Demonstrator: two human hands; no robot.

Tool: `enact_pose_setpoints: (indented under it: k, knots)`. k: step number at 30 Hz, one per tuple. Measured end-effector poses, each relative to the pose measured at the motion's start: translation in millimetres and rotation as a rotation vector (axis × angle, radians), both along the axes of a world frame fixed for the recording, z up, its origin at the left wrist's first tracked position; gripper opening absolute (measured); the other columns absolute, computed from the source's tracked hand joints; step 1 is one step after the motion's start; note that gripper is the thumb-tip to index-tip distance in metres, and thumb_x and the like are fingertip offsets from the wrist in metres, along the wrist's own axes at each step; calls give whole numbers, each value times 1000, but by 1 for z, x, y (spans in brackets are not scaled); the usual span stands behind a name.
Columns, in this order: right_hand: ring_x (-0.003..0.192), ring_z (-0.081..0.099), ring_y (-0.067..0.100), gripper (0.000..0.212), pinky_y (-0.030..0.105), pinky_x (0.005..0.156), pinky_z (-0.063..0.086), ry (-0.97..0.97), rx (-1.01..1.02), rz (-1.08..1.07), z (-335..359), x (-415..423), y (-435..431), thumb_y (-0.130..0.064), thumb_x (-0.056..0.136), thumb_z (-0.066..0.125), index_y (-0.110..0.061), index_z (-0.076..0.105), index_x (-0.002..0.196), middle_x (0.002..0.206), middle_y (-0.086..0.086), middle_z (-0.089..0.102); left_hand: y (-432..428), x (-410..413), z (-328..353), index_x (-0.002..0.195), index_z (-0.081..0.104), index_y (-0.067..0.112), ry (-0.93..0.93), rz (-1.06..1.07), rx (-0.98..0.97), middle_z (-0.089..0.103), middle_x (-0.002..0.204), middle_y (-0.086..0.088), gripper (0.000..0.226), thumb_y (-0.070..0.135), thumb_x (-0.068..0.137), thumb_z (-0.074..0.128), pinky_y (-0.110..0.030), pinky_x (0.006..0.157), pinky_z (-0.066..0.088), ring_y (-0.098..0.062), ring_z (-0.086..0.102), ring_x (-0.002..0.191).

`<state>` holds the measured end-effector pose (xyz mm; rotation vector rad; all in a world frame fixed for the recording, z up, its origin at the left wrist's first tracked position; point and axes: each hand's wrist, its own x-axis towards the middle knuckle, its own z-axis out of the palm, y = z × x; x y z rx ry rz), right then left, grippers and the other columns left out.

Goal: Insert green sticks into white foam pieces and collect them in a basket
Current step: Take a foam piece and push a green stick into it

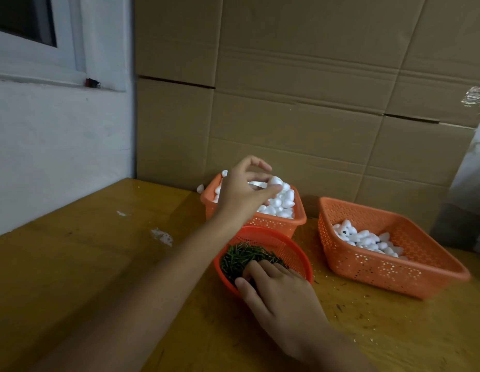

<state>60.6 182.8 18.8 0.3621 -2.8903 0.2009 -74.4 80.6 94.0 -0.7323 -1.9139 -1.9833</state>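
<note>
1. The left hand (244, 193) reaches out over the far basket (276, 224), an orange square one at the back of the surface (99, 264). Its bare forearm runs in a long diagonal from the near left corner.
2. This hand is turned with its back to the left. The fingers arch over in a curl and the thumb points right beneath them. Together they pinch a white foam piece (258, 185) at the top of the heap.
3. The heap of white foam pieces (283, 204) fills the far basket to its rim.
4. The right hand (280, 292) comes in from the near right and lies palm down in the round basket (284, 244), just in front of the far basket.
5. Its fingers are pressed together and laid flat on the green sticks (241, 257), with their tips sunk among them. The thumb rests along the near left rim. Whether it pinches a stick cannot be told.
6. The right basket (394, 277), also orange and square, stands apart to the right. Finished foam pieces (367, 241) lie across its bottom, some showing dark spots.
7. One loose foam piece (200, 188) lies on the surface just left of the far basket.
8. Cardboard sheets (287, 103) stand behind the baskets, with a white wall (59, 157) to the left.
</note>
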Motion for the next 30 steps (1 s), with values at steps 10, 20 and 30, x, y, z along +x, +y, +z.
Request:
enact_pose_setpoints:
  k: [10, 20, 30]
  knots:
    - [98, 60, 2, 10, 28, 87, 48, -13, -354, 121, 10, -17, 20, -24, 99, 70, -34, 71, 99, 101, -19, 65, -30, 33, -52, 93, 78, 13, -96, -142, -123, 80, 88, 0, 16, 12, 82, 90, -28, 59, 58, -14, 72, 63]
    - [92, 69, -4, 15, 19, 83, 53, 85, -567, 20, 11, -20, 35, -19, 85, 86, -33, 81, 87, 86, -20, 75, -39, 40, -57, 119, 69, 19, -138, -194, -99, 79, 95, -8, 40, 10, 84, 87, -36, 74, 66, -29, 79, 76]
    - [83, 70, 3, 22, 27, 70, 55, 432, -581, 0, -2, -16, 28, -16, 86, 85, -32, 69, 89, 85, -20, 71, -40, 37, -59, 103, 81, 16, -132, -149, -134, 82, 99, 3, 24, 7, 82, 87, -23, 88, 60, -13, 78, 95]
